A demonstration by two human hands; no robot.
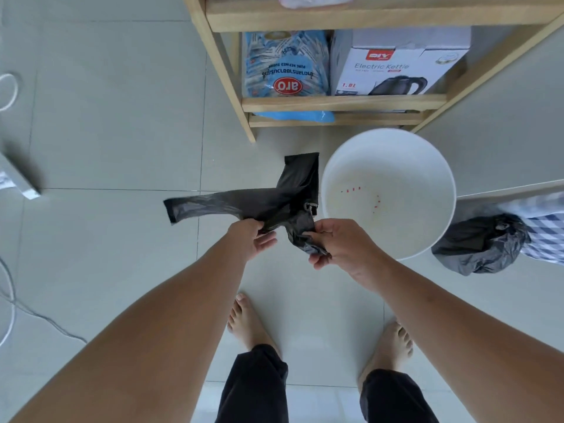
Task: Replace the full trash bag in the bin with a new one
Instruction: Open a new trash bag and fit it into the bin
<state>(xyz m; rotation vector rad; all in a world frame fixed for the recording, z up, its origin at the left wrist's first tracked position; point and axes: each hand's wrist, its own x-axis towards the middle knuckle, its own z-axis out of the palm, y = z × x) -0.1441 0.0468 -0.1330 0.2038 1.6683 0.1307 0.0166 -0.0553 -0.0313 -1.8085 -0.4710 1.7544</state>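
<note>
A new black trash bag [274, 198], still partly folded, hangs in the air between my hands above the floor. My left hand [253, 239] pinches one part of it, and my right hand [341, 242] grips a crumpled end. One flat flap sticks out to the left and another points up. The white round bin [439, 190] stands just right of the bag, with no liner in it and a few red specks on its bottom. The full black trash bag [479, 244], tied shut, lies on the floor right of the bin.
A wooden shelf unit [341, 103] stands behind the bin, holding a blue sugar bag [285, 65] and an electric kettle box [396, 68]. A checked cloth [546, 227] lies at the right edge. White cables [9, 93] run along the left. My bare feet [247, 322] stand on the tiled floor.
</note>
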